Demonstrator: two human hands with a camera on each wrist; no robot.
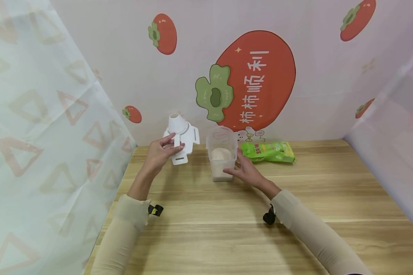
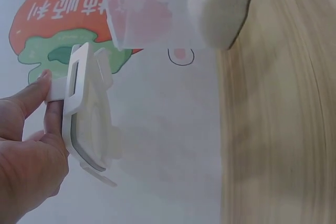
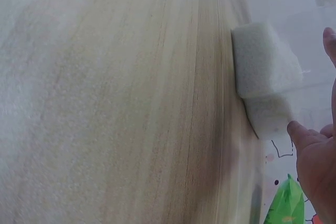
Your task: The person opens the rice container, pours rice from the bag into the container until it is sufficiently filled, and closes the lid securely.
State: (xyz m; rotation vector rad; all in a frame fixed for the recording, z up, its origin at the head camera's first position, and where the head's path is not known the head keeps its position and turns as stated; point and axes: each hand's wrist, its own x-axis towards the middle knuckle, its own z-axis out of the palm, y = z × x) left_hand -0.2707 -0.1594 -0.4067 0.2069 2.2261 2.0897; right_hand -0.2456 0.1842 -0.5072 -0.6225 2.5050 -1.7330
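My left hand [image 1: 161,152] pinches a white plastic lid [image 1: 187,141] with a cone-shaped spout and flaps on its sides. Seen from the left wrist, the lid [image 2: 86,114] is held on edge, finger and thumb at one flap. To its right stands a clear plastic container [image 1: 223,152], partly filled with pale grains [image 1: 221,154] that look like rice. My right hand [image 1: 246,170] is at the container's right side, thumb stretched across the front and fingers at the wall. In the right wrist view, a fingertip of the right hand [image 3: 315,161] lies close against the container's lower part.
A green printed bag [image 1: 270,152] lies to the right of the container, against the back wall. The wooden table [image 1: 206,233] meets a white backdrop [image 1: 316,114] with persimmon prints, and a patterned sheet [image 1: 55,152] hangs on the left.
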